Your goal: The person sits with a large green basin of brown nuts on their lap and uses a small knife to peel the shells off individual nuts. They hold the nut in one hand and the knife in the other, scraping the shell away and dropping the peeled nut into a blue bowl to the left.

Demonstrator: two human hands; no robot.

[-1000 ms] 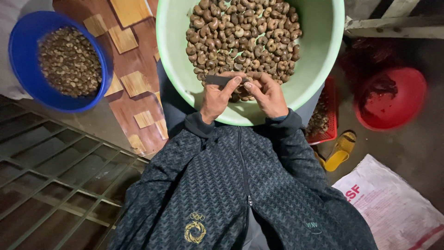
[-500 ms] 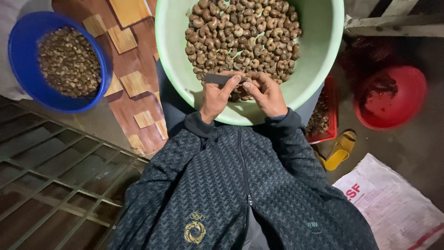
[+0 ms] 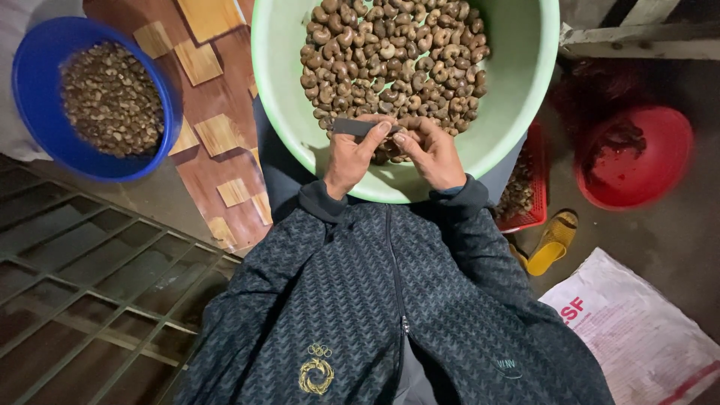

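A large pale green basin (image 3: 285, 112) rests on my lap, filled with brown cashew nuts in shell (image 3: 390, 52). Both hands meet over its near rim. My left hand (image 3: 349, 154) grips a small flat dark blade (image 3: 352, 127) between thumb and fingers. My right hand (image 3: 427, 150) is curled around a nut pressed against the blade's tip; the nut itself is mostly hidden by the fingers. Dark patterned jacket sleeves cover both arms.
A blue bowl (image 3: 34, 90) of small brownish pieces sits at the left on a wood-patterned floor. A red bowl (image 3: 637, 161) and a red crate (image 3: 529, 187) stand at the right, with a yellow sandal (image 3: 551, 240) and a white sack (image 3: 637, 330). A metal grate (image 3: 82, 300) lies lower left.
The hands have stayed over the basin's near rim with only slight finger movement on the nut and blade.
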